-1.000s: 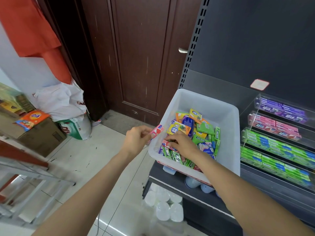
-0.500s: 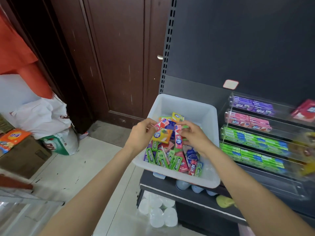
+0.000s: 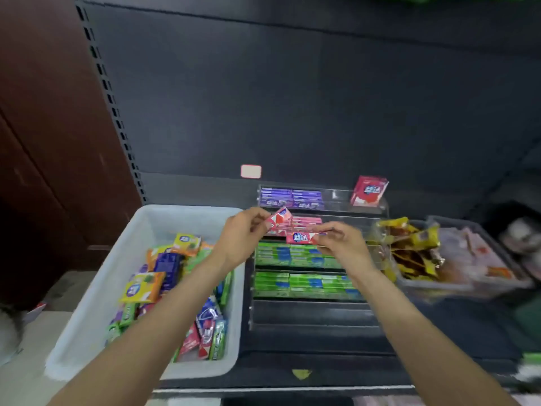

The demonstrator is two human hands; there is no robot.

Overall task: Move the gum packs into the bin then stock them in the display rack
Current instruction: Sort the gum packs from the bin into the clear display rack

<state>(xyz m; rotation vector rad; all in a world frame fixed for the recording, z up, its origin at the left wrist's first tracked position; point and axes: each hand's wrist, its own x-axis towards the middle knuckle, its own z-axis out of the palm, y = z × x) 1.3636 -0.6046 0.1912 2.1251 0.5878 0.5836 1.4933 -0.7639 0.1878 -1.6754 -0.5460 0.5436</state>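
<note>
Hands up over the display rack [image 3: 310, 288]: left hand [image 3: 243, 238] pinching a pink gum pack [image 3: 278, 219] between thumb and fingertips, right hand [image 3: 342, 243] pinching a second red-pink pack [image 3: 304, 238] flat, both just above the rack's pink row, with purple packs behind and two green rows in front. White bin [image 3: 96, 312] sits beside the rack on the left, heaped with mixed gum packs, the left forearm crossing its right side. Grey tray of yellow snack bags [image 3: 409, 250] crowds the right, all on a dark shelf [image 3: 322, 367] against a dark back panel [image 3: 292, 98], brown door [image 3: 44, 142] at far left.

hands [image 3: 292, 235]: 2 | red gum packs held [image 3: 304, 238]: 2 | bin [image 3: 96, 312]: 1 | display rack [image 3: 310, 315]: 1
</note>
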